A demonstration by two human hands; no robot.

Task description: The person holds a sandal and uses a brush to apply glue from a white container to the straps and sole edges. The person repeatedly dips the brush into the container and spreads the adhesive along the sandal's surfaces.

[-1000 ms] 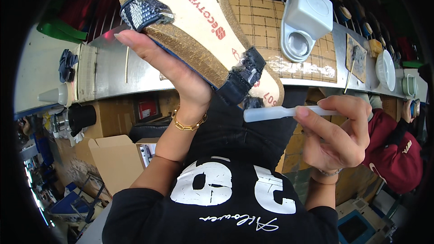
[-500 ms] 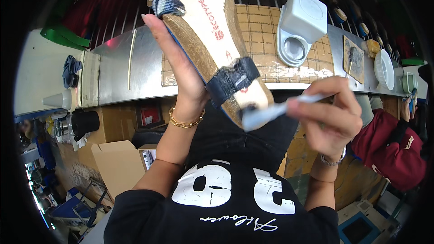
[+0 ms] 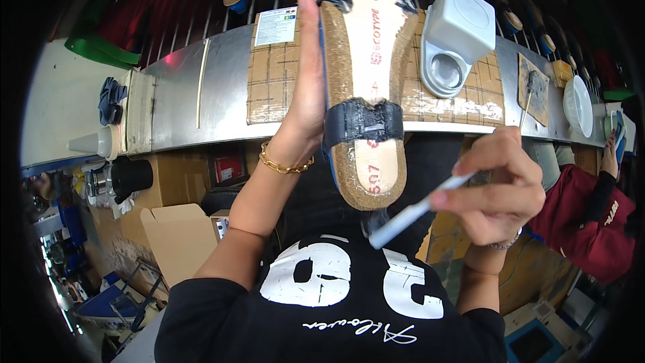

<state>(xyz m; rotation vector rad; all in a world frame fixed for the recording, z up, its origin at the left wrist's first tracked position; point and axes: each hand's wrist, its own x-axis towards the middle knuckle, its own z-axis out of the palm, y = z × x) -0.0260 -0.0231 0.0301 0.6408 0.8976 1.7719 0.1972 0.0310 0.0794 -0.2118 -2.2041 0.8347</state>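
Note:
My left hand [image 3: 308,94] is closed round the left side of a sandal [image 3: 366,81], its underside turned up toward me. That underside has a pale centre with red print and a brown cork border that looks shiny. Dark strap ends are folded over it at the top and across the lower part. My right hand [image 3: 500,185] pinches a brush [image 3: 416,212] by its pale blue handle. The brush head is blurred, just below the rounded lower end of the sandal and apart from it.
A white dispenser [image 3: 463,23] with a round cup stands on cardboard [image 3: 272,87] on the metal bench [image 3: 178,97]. To its right are a stained board with a stick [image 3: 531,97] and a white bowl [image 3: 576,109]. A person in a maroon top [image 3: 588,222] works at far right.
The sandal has swung more upright and shifted right with my left hand. The brush has come off the sandal's lower end and dropped toward me.

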